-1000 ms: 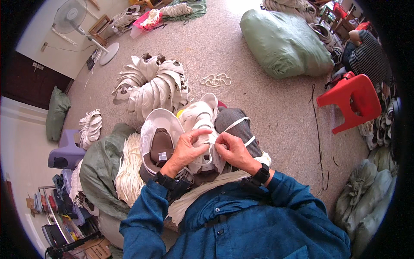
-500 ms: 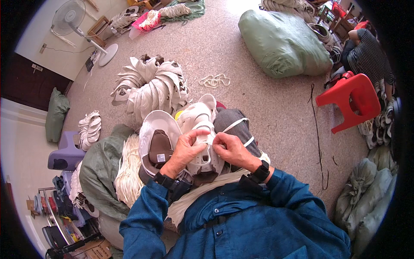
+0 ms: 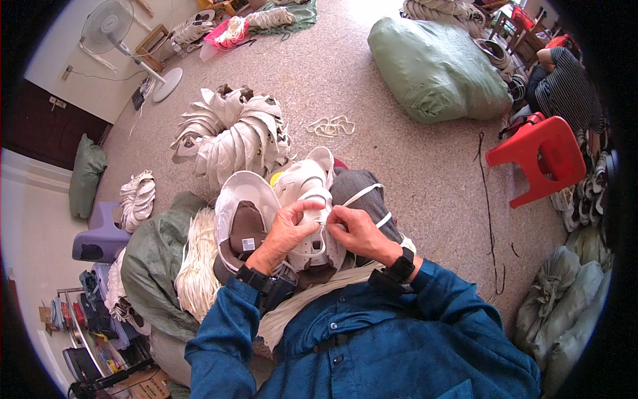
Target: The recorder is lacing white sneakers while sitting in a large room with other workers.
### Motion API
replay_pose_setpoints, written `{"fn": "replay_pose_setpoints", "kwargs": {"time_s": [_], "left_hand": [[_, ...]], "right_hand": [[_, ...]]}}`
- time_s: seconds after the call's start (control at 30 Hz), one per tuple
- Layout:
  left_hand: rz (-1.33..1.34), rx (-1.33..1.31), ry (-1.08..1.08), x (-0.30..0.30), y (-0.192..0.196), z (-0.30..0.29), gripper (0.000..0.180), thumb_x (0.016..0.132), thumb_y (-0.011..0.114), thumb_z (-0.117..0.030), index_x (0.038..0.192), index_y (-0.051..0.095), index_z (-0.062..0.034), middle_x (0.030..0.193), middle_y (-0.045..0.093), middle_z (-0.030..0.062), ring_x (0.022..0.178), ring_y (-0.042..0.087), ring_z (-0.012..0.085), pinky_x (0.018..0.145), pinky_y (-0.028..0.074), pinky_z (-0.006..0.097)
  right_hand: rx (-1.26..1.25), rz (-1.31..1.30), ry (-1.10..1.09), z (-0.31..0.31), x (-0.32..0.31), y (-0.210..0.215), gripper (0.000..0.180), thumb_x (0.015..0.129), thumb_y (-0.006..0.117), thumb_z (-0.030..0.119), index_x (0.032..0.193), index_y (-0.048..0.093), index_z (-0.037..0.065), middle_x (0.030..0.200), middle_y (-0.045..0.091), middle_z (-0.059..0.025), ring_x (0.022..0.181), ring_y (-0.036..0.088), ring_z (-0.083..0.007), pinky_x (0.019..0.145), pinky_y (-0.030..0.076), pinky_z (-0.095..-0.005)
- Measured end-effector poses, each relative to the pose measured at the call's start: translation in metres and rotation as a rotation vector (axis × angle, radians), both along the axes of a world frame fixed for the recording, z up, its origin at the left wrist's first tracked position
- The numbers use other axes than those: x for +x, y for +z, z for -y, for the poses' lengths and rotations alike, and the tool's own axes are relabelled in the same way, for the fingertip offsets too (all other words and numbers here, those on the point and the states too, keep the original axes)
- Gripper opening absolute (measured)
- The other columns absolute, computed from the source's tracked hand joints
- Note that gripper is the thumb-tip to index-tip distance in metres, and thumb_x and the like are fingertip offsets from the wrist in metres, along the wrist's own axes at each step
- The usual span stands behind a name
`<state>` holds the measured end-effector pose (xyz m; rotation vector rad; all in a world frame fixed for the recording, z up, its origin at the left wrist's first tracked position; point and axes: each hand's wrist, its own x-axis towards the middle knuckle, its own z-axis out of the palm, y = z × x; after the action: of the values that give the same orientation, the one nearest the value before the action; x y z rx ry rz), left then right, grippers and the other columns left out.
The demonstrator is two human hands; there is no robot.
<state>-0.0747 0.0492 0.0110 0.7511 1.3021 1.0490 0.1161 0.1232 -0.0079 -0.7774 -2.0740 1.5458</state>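
A white shoe upper point(image 3: 309, 199) lies across my lap, toe pointing away from me. My left hand point(image 3: 287, 233) grips its near part from the left, fingers curled over the eyelet area. My right hand point(image 3: 359, 229) pinches a white lace point(image 3: 362, 194) against the same spot; the lace loops out over my dark trouser knee. Beside my left hand lies another white upper point(image 3: 242, 199) with a brown lining showing. Both wrists wear dark bands.
A pile of white uppers point(image 3: 229, 133) lies ahead on the carpet, loose laces point(image 3: 331, 125) beyond. A bundle of white laces point(image 3: 198, 266) rests on a green sack at my left. A red plastic stool point(image 3: 541, 156), a big green sack point(image 3: 435, 66), a fan point(image 3: 113, 26) and a seated person point(image 3: 565, 86) are around.
My hands stay on the white upper; the fingers have shifted slightly on the lace near the eyelets. Nothing else has moved.
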Motion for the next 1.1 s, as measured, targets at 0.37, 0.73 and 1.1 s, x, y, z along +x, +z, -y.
{"fn": "replay_pose_setpoints", "kwargs": {"time_s": [0.37,0.73,1.1], "left_hand": [[-0.056,0.008,-0.052,-0.01,-0.004,0.004,0.032,0.098,0.054,-0.008,0.128,0.065,-0.0045,0.117,0.067,0.0033,0.105,0.06,0.0106,0.092,0.05,0.027],[-0.213,0.139,-0.084,-0.009,-0.017,-0.012,0.034,0.099,0.052,-0.016,0.127,0.065,-0.0009,0.122,0.066,0.0066,0.114,0.058,0.0164,0.104,0.042,0.031],[0.122,0.099,0.034,-0.014,-0.027,-0.004,0.031,0.101,0.052,-0.013,0.126,0.066,0.0008,0.12,0.067,0.0067,0.109,0.061,0.015,0.098,0.046,0.028]], "right_hand": [[0.299,-0.023,-0.051,0.013,-0.013,-0.004,0.008,0.086,0.059,0.003,0.095,0.06,0.002,0.09,0.059,-0.018,0.082,0.063,-0.0387,0.071,0.051,-0.0457],[0.331,-0.032,-0.247,0.014,-0.029,-0.007,0.011,0.083,0.062,0.0,0.094,0.065,0.001,0.083,0.065,-0.0188,0.076,0.066,-0.0338,0.067,0.053,-0.0398],[0.753,0.246,-0.022,0.02,-0.04,0.006,0.025,0.08,0.061,0.008,0.103,0.056,-0.002,0.093,0.061,-0.0149,0.083,0.067,-0.0312,0.067,0.055,-0.0416]]}}
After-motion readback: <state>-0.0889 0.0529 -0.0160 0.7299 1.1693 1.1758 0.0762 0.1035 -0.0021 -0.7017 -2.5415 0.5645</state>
